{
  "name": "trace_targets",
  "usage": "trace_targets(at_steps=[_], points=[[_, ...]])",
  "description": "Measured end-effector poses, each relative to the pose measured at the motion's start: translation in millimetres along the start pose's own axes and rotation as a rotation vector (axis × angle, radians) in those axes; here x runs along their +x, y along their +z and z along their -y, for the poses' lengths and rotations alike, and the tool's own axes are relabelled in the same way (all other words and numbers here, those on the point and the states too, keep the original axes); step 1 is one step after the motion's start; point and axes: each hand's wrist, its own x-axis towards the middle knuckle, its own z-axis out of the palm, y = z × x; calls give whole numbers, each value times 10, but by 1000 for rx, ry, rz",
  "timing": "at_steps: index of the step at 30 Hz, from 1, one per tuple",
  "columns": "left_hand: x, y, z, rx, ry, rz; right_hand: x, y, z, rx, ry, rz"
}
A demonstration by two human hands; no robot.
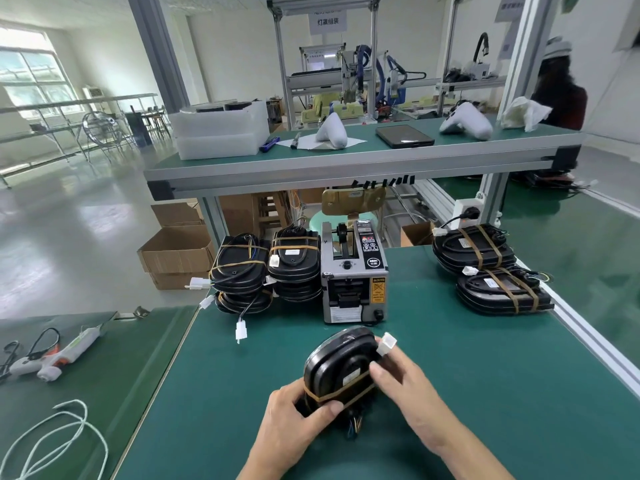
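Glue gun (52, 358) lies far left. Left hand (294, 417) closes its grip round the black housing (336, 362), which is held on edge above the green worktop (502, 393). Right hand (408, 379) clasps the housing's right edge, its thumb on the brown band (346, 386), with the white connector (387, 342) just above its fingers.

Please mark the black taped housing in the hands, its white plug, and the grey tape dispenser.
Black oval plastic housing bound with brown tape (341, 362): head view, its glossy top face.
White plastic plug connector (388, 342): head view, its body.
Grey boxy tape dispenser machine (353, 282): head view, its front face.
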Motion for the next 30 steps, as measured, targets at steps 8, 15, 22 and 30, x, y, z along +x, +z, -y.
trace_targets(at_steps=[8,15,22,30], points=[[24,5,50,-62,-19,-9,184,9,83,-73,-85,75],[8,-8,-84,-94,-19,27,360,-175,435,-447,-170,183],[15,-20,-67,-110,-13,72,531,-201,622,-1290,-295,298],[12,-16,-81,-80,22,52,451,-20,460,-1374,-379,312]])
